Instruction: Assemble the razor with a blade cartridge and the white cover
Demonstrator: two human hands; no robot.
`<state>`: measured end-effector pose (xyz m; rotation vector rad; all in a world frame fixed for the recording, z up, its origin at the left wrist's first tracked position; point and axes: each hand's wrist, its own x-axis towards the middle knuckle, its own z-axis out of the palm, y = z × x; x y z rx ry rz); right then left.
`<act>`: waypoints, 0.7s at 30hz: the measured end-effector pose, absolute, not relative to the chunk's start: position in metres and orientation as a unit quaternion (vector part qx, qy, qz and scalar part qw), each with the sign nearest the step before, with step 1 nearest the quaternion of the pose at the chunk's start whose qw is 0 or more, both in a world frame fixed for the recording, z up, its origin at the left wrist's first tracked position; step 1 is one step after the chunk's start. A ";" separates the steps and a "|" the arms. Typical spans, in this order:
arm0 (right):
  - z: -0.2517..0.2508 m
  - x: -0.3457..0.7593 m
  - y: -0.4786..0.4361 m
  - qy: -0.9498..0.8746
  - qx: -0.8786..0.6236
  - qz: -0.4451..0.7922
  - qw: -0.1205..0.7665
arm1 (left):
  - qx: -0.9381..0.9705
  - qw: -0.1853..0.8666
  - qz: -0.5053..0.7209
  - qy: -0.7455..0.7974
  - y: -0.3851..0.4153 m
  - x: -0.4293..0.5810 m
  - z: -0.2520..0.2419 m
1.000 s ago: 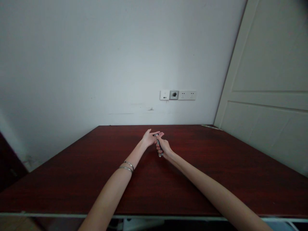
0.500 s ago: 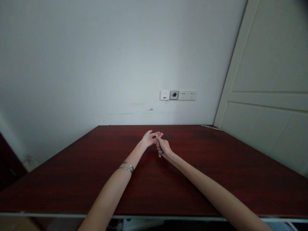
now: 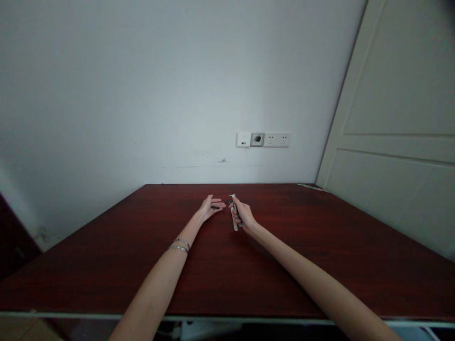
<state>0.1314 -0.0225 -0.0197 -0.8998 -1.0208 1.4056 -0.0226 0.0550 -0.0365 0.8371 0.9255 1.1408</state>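
Both my arms reach out over a dark red wooden table. My right hand is closed round the handle of a slim silver and black razor, its head pointing up and away from me. My left hand lies palm up a short way to the left, fingers stretched out, with a small dark piece resting on them. The two hands are apart. Two thin silver bangles ring my left wrist.
A white wall stands behind the table with a row of sockets. A white panelled door closes the right side. A dark piece of furniture shows at the far left.
The hands were together at the razor's head. Now they have drawn apart: my left hand moved left with a small dark piece on it, and the razor stays in my right hand.
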 end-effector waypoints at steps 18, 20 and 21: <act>-0.017 0.133 -0.016 -0.440 -0.342 0.590 0.584 | 0.507 0.534 0.487 0.470 0.040 -0.020 -0.016; -0.014 0.134 -0.010 -0.443 -0.336 0.570 0.605 | 0.547 0.509 0.478 0.462 0.034 -0.017 -0.007; -0.012 0.136 -0.006 -0.444 -0.340 0.555 0.616 | 0.567 0.497 0.470 0.459 0.031 -0.015 -0.003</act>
